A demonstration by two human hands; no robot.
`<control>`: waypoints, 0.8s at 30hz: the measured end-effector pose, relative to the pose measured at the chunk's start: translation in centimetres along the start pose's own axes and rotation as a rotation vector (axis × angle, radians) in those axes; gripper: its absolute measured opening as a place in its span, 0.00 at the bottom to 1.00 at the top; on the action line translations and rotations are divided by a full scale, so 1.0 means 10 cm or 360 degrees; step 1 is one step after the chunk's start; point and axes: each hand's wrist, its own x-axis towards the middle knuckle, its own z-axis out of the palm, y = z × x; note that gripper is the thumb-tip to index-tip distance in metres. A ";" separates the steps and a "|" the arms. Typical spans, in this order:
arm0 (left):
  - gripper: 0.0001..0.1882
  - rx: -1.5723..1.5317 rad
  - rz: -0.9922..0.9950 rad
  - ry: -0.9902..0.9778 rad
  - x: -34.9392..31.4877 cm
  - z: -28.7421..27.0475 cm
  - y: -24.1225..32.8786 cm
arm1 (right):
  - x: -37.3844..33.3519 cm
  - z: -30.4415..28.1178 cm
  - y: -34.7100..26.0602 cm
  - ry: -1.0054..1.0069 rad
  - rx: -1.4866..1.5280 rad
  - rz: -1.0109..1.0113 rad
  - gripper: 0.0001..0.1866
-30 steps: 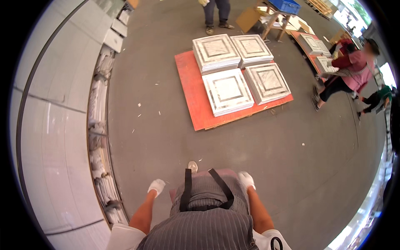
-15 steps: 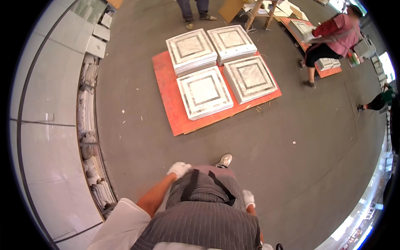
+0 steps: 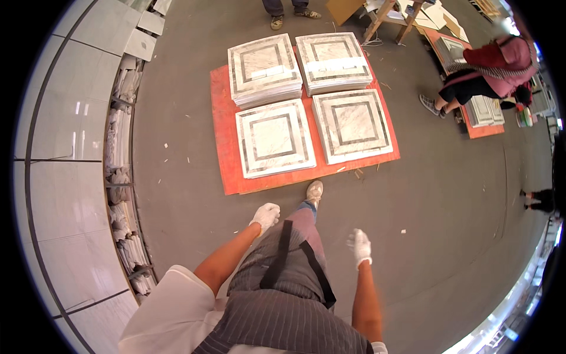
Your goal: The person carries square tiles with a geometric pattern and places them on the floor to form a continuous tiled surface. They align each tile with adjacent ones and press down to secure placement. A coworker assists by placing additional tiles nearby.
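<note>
My left hand (image 3: 266, 217), in a white glove, hangs in front of my striped apron with its fingers curled in and nothing in them. Out to the right, my right hand (image 3: 359, 245), gloved too, has loosely bent fingers a little apart and holds nothing. Both hands are short of a red pallet (image 3: 227, 171) on the floor. Four-square on it stand several stacks of marble-look square tiles with dark inlaid borders; the front-left stack (image 3: 275, 138) and front-right stack (image 3: 352, 125) are nearest my hands. One shoe (image 3: 315, 192) of mine is at the pallet's near edge.
White slabs (image 3: 71, 200) line the left side beside a rack of stacked pieces (image 3: 121, 171). Another person's legs (image 3: 293, 12) stand beyond the pallet. At right, a person in pink (image 3: 507, 65) bends by another red pallet (image 3: 479, 131). A wooden trestle (image 3: 392, 20) stands behind.
I have stepped closer to the pallet. Both hands have swung forward, the right one out from beside my apron. Pale strips now show on the two back stacks. The person in pink has bent lower.
</note>
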 end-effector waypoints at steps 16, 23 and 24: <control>0.18 0.0532 0.0027 -0.0071 2.03 1.91 1.91 | 3.33 -0.91 -1.97 -0.0186 -0.1258 -0.0170 0.31; 0.30 0.0541 -0.0106 0.0362 3.72 2.79 1.55 | 5.43 -0.98 -1.92 -0.0161 -0.1631 -0.0060 0.44; 0.37 0.0507 -0.0078 0.0450 3.86 2.88 1.54 | 5.69 -1.01 -1.83 -0.0092 -0.1631 -0.0071 0.45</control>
